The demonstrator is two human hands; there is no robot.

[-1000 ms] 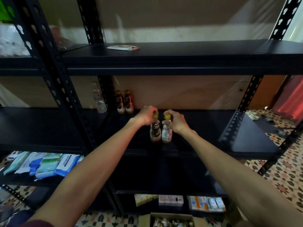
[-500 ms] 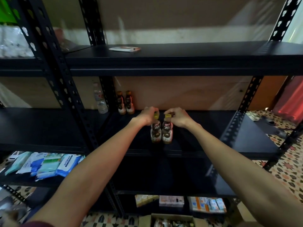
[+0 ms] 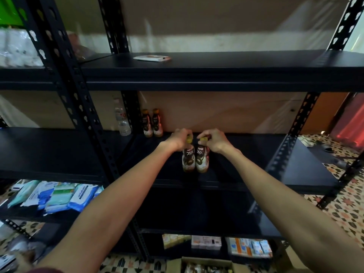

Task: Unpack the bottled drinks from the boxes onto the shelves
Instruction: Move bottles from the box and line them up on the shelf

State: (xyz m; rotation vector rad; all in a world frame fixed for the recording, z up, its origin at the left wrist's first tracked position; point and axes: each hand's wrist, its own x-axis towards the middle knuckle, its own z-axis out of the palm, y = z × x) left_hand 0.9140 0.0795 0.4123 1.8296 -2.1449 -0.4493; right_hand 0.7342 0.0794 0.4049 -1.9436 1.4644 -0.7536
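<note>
I have both hands out over the middle shelf (image 3: 256, 154), each gripping a bottle by its top. The left hand (image 3: 180, 138) has its fingers (image 3: 184, 133) curled down round the yellow cap of the left bottle (image 3: 188, 159). The right hand (image 3: 213, 140) pinches the yellow cap of the right bottle (image 3: 202, 160) between its curled fingers (image 3: 204, 134) and thumb.

Both bottles hang straight below the fingers, upright and side by side, touching or nearly so. I cannot tell whether their bases rest on the shelf board or sit just above it.

Beyond the left fingers and off to their left, two more brown bottles (image 3: 147, 123) of the same kind stand against the back board (image 3: 226, 111), just beside each other. A clear water bottle (image 3: 122, 119) stands further left, past the upright post (image 3: 130, 107). Above the fingers, a flat white packet (image 3: 152, 58) lies on the top shelf (image 3: 236, 64).

Far below the hands, at the bottom edge of my view, an open cardboard box (image 3: 202, 261) shows more bottles inside. Below and well left of the left fingers, blue and green wipe packs (image 3: 59, 196) lie on a lower shelf (image 3: 23, 211).
</note>
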